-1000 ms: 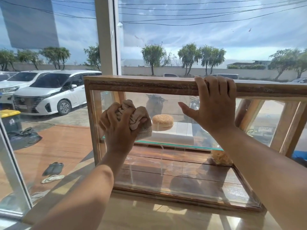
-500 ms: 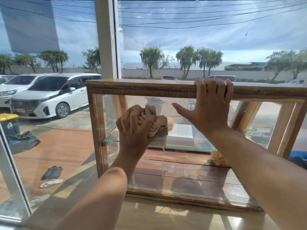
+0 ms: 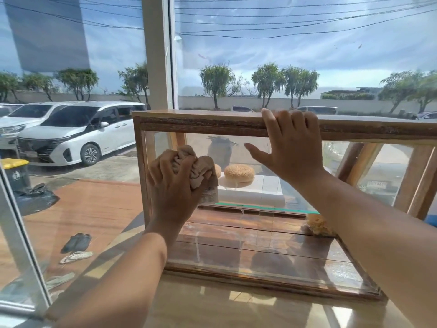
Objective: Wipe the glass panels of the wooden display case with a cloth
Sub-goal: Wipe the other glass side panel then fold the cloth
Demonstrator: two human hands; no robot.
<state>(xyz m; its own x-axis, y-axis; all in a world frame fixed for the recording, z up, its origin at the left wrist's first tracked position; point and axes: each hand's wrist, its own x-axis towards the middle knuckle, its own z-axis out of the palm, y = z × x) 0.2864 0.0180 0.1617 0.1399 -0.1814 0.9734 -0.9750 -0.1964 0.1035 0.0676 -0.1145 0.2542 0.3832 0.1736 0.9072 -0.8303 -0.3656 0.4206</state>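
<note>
A wooden display case (image 3: 203,125) with glass panels stands on a counter in front of a big window. My left hand (image 3: 173,188) grips a crumpled beige cloth (image 3: 197,168) and presses it against the left part of the front glass panel (image 3: 262,230). My right hand (image 3: 289,150) lies flat on the case's top rail, fingers straight over the edge and thumb spread against the glass. Inside, a sesame bun (image 3: 239,172) sits on a glass shelf, and a yellowish sponge-like lump (image 3: 318,223) lies on the wooden floor at the right.
The pale counter (image 3: 236,308) extends toward me below the case. A white window post (image 3: 157,53) rises behind the case's left corner. Outside are parked white cars (image 3: 78,136), a yellow-lidded bin (image 3: 15,172) and sandals (image 3: 75,249) on a tiled floor.
My left hand with the cloth swept right across the glass, then came back left and lower. My right hand has stayed on the top rail.
</note>
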